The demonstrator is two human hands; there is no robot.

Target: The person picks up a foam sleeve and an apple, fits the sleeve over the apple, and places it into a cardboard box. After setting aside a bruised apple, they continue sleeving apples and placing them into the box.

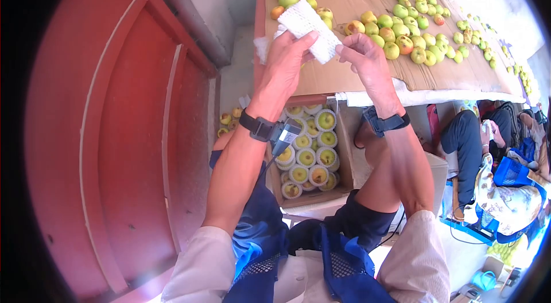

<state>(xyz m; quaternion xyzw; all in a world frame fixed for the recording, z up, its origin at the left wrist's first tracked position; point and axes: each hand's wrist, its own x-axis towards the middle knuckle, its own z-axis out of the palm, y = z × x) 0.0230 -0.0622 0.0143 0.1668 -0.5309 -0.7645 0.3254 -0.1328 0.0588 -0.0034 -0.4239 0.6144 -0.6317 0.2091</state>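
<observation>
My left hand (286, 61) grips a flattened white foam fruit net (310, 23), its thumb lying across the net's lower part. At the net's right edge, the thumb and fingertips of my right hand (367, 61) are pinched together. Both hands are above the front of a cardboard-covered table (333, 82). Loose green and reddish apples (405, 45) lie on the cardboard to the right, and a few more sit behind the net. Below my wrists, a cardboard box (344, 187) holds several apples in white foam nets (306, 157).
A red panelled door (129, 148) stands close on my left. More apples (224, 119) lie low beside the box. At the right, another person (505, 194) sits near a blue basket (509, 172). A cabled device (285, 135) is strapped at my left wrist.
</observation>
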